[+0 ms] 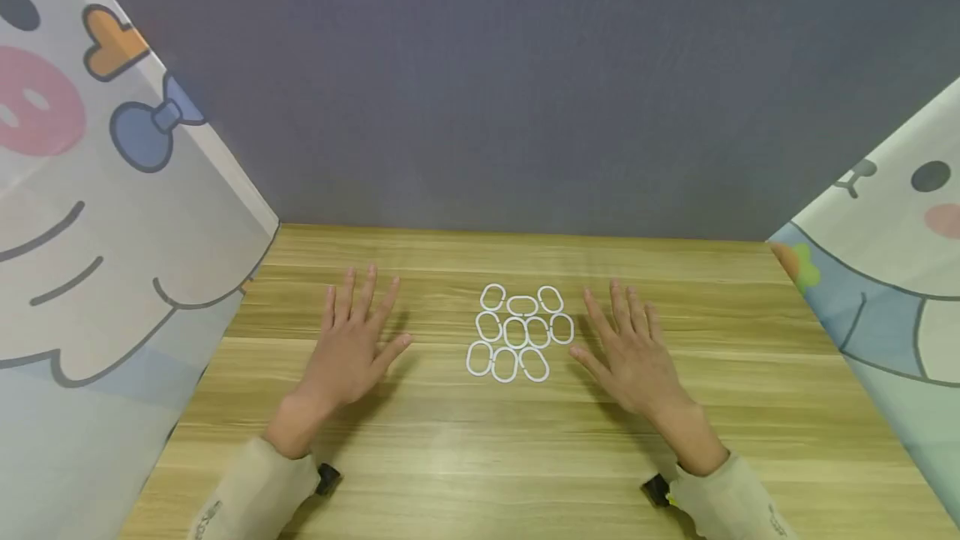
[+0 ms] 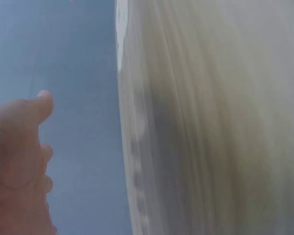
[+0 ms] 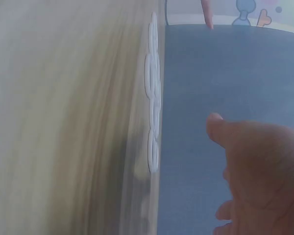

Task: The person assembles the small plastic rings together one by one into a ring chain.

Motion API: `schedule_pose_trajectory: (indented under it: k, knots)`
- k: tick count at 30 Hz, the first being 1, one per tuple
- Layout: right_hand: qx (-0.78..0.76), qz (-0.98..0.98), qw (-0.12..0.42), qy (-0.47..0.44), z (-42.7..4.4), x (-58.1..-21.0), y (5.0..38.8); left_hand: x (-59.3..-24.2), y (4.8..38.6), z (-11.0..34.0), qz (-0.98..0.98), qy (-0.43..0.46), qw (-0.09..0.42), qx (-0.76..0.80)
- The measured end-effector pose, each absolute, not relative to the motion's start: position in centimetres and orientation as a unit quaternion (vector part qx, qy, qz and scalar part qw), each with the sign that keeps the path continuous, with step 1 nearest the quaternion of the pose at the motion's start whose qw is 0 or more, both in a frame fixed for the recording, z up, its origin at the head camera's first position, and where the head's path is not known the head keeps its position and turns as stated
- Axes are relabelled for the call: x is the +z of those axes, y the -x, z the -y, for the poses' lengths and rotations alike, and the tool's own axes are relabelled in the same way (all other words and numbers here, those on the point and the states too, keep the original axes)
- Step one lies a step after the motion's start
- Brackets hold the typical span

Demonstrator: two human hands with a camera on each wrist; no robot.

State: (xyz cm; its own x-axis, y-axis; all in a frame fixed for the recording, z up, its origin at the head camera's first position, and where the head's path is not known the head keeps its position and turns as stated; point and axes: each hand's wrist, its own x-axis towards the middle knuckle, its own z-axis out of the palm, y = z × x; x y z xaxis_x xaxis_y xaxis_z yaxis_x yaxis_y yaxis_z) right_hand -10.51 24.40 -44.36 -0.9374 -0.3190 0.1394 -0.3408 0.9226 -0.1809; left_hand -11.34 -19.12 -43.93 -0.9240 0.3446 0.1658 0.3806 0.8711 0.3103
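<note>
Several white oval rings, each with a small gap, lie in a loose cluster on the wooden table (image 1: 450,457); one is the ring (image 1: 522,306) in the upper row. To the left of them my left hand (image 1: 348,352) is spread palm down, holding nothing. On their right side my right hand (image 1: 633,357) is spread the same way, its thumb nearest the rings. Both wrist views show the hands raised over the tabletop. In the right wrist view the rings (image 3: 153,93) appear edge-on beside my right hand (image 3: 262,171). The left wrist view shows my left hand (image 2: 19,156) with nothing in it.
A dark grey panel (image 1: 480,90) stands along the table's far edge. Cartoon-printed panels rise at the left (image 1: 202,223) and the right (image 1: 885,248). Small black items sit at both sleeve cuffs, left (image 1: 327,479) and right (image 1: 657,490).
</note>
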Motion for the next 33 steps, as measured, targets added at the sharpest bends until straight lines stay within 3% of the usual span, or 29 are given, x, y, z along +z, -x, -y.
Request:
schedule_pose_trajectory:
  k: [10, 28, 33]
  knots:
    - [0.141, 0.972, 0.069, -0.175, -22.9, -44.7, 10.1, -44.5, 10.9, 16.8, 0.958, 0.191, 0.084, -0.198]
    - [0.238, 0.927, 0.131, -0.261, -21.8, -46.7, 10.5, -46.9, 11.9, 15.0, 0.918, 0.238, 0.049, -0.314]
    - [0.264, 0.916, 0.106, -0.283, -21.8, -47.6, 10.6, -47.8, 11.9, 14.6, 0.9, 0.246, 0.042, -0.357]
